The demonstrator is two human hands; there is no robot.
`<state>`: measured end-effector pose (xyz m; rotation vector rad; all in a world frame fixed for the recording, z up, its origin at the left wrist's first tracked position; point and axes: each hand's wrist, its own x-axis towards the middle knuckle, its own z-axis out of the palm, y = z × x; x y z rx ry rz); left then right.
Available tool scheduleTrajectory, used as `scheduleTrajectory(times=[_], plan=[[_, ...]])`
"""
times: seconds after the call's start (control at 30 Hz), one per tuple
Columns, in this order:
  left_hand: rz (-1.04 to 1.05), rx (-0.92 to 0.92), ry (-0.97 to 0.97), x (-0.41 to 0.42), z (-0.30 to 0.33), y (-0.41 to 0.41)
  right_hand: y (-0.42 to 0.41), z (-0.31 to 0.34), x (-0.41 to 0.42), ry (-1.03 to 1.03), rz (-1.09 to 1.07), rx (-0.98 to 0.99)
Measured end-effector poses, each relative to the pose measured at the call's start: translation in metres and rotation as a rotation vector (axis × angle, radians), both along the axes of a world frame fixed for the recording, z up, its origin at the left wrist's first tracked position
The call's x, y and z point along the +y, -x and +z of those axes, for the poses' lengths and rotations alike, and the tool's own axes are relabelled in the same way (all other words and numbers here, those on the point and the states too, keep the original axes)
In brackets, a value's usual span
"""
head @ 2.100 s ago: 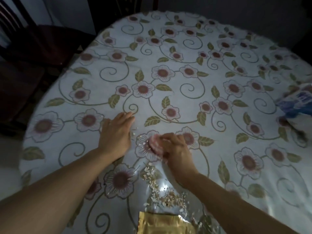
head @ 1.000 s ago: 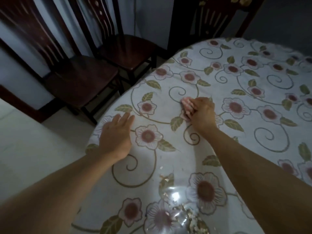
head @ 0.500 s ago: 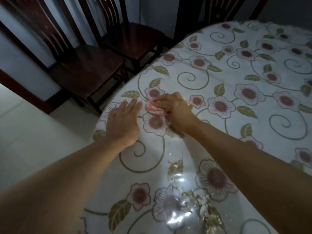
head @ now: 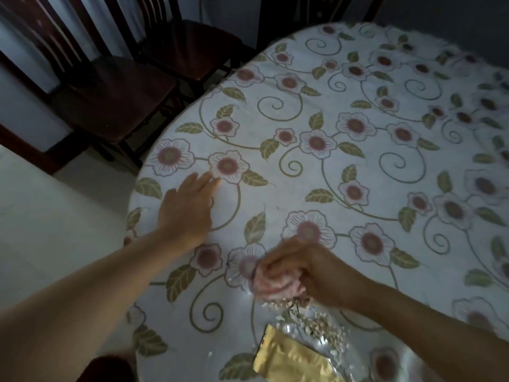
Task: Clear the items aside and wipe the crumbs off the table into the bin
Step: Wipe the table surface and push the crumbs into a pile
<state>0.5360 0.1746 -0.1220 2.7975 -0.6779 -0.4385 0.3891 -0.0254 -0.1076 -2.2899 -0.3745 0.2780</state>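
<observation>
My right hand point(head: 308, 268) is closed around a bunched pink cloth point(head: 272, 285) and presses it on the flowered tablecloth point(head: 358, 161). Pale crumbs point(head: 311, 318) lie in a heap just below the cloth, near the table's front edge. A gold foil packet point(head: 289, 359) lies flat right below the crumbs. My left hand point(head: 187, 208) rests palm down on the table near its left edge, fingers spread, holding nothing. No bin shows in this view.
Two dark wooden chairs point(head: 110, 86) stand to the upper left, close to the table's rounded edge. Pale floor point(head: 55, 230) runs along the left. A dark red object point(head: 107, 368) sits at the bottom left, below the table edge.
My right hand has dragged the pink cloth from the far left part of the table back toward me, down to the crumb heap. The gold packet is in view again. My left hand stays flat.
</observation>
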Motion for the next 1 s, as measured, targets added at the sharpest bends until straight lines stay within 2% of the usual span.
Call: scheduleTrajectory(times=[0.1, 0.2, 0.27, 0.33, 0.43, 0.53, 0.6, 0.7, 0.8, 0.87, 1.0], plan=[[-0.043, 0.017, -0.001, -0.002, 0.003, 0.025, -0.029, 0.015, -0.027, 0.091, -0.266, -0.115], [-0.083, 0.035, 0.018, -0.007, 0.000, 0.044, -0.068, -0.007, -0.060, 0.308, -0.469, -0.204], [-0.092, 0.049, 0.015, -0.008, -0.006, 0.054, -0.075, -0.029, -0.061, 0.344, -0.566, -0.187], [-0.101, 0.059, -0.001, -0.008, -0.009, 0.059, -0.058, -0.043, -0.044, 0.339, -0.563, -0.215], [-0.118, 0.049, -0.015, -0.007, -0.008, 0.059, -0.011, -0.042, -0.014, 0.305, -0.429, -0.265], [-0.161, 0.041, -0.026, -0.007, -0.003, 0.061, 0.033, -0.031, 0.007, 0.223, -0.351, -0.195], [-0.215, 0.033, -0.021, -0.005, 0.002, 0.068, 0.049, -0.023, 0.013, 0.164, -0.415, -0.101], [-0.324, 0.029, 0.007, -0.003, 0.006, 0.091, 0.076, 0.002, 0.013, 0.029, -0.740, 0.011], [-0.395, 0.061, 0.027, -0.001, 0.006, 0.115, 0.117, 0.016, -0.005, -0.078, -1.123, 0.023], [-0.426, 0.084, 0.028, 0.001, 0.004, 0.129, 0.150, 0.016, -0.019, -0.080, -1.272, 0.023], [-0.413, 0.061, 0.029, 0.008, -0.002, 0.145, 0.204, -0.019, -0.030, 0.214, -1.550, 0.186]])
